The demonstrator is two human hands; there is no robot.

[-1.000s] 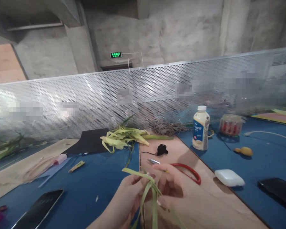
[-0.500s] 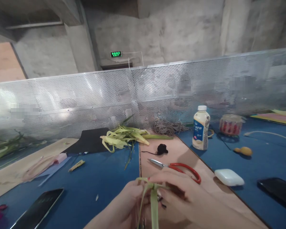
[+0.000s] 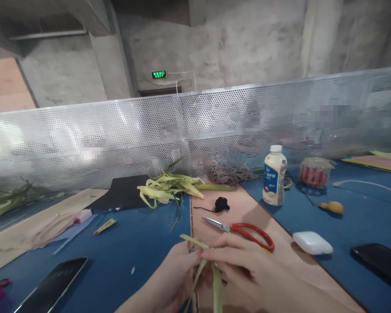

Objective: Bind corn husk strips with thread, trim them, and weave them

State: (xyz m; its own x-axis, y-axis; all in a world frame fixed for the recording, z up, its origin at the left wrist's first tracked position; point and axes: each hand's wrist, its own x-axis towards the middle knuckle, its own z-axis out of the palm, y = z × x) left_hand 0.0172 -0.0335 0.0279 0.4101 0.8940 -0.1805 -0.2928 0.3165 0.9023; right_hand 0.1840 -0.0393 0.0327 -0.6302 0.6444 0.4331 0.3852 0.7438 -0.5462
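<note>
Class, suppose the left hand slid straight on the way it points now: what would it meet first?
Most likely the right hand, close beside it at the green strip; the red-handled scissors lie farther off. One view leaves depth unclear.

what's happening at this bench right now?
A person's left hand and right hand are together at the near edge of view, working narrow green leaf strips between the fingers. Just beyond the hands, red-handled scissors lie on the tan board, with a small black bundle of cord behind them. Farther back sits a pile of loose husks. A capped bottle stands upright to the right.
</note>
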